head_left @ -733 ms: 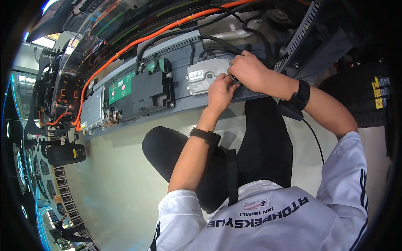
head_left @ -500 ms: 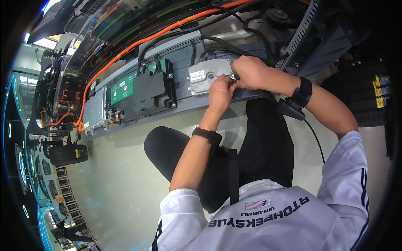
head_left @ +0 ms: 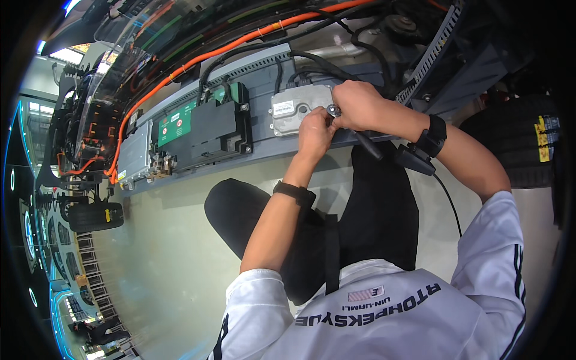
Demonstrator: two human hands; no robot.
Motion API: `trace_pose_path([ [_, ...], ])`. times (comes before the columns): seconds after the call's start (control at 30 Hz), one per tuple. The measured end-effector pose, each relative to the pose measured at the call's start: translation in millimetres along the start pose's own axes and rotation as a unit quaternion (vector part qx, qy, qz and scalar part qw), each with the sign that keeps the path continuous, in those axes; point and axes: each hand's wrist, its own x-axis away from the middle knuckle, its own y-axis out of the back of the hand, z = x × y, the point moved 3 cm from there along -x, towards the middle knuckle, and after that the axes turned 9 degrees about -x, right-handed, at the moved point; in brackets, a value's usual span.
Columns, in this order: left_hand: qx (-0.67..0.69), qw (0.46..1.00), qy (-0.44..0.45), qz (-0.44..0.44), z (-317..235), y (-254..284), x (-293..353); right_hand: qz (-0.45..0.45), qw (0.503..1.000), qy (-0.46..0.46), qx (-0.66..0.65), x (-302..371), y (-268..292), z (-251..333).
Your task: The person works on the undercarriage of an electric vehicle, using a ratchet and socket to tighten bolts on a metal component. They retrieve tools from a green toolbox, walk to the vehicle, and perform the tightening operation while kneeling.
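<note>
A ratchet wrench (head_left: 333, 110) has its round metal head at the right edge of a silver metal control box (head_left: 312, 97). Its black handle sticks out below my right hand (head_left: 358, 107), whose fingers are wrapped round the tool. My left hand (head_left: 315, 130) is closed at the wrench head, thumb and fingers pinching around it from the near left. What lies under the head, a bolt or socket, is hidden by my fingers. The box carries a white label and sits on a grey metal rail (head_left: 264, 157).
Left of the box are a black-covered unit (head_left: 213, 129) with a green panel and a silver box (head_left: 135, 155). An orange cable (head_left: 240, 42) and black hoses run behind. Tyres stand at right (head_left: 510, 141) and far left (head_left: 96, 216). A distant person (head_left: 99, 331) shows at lower left.
The wrench's black handle has swung into view below my right hand. Both hands stay at the same corner of the box. My view has shifted slightly.
</note>
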Motion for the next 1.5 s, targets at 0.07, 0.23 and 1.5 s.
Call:
trace_pose_path([
  [0.07,0.01,0.998,-0.051,-0.026,-5.6,2.9,0.0,-0.024,0.998,0.053,0.032,-0.5,-5.6,-3.9],
  [0.23,0.011,0.995,-0.097,-0.028,-0.8,0.1,-0.9,-0.114,0.967,0.214,0.073,-7.4,-13.2,-11.9],
  [1.5,-0.005,0.994,-0.111,0.018,-4.2,10.6,-1.6,-0.07,0.986,0.034,-0.147,24.0,1.6,-24.6],
])
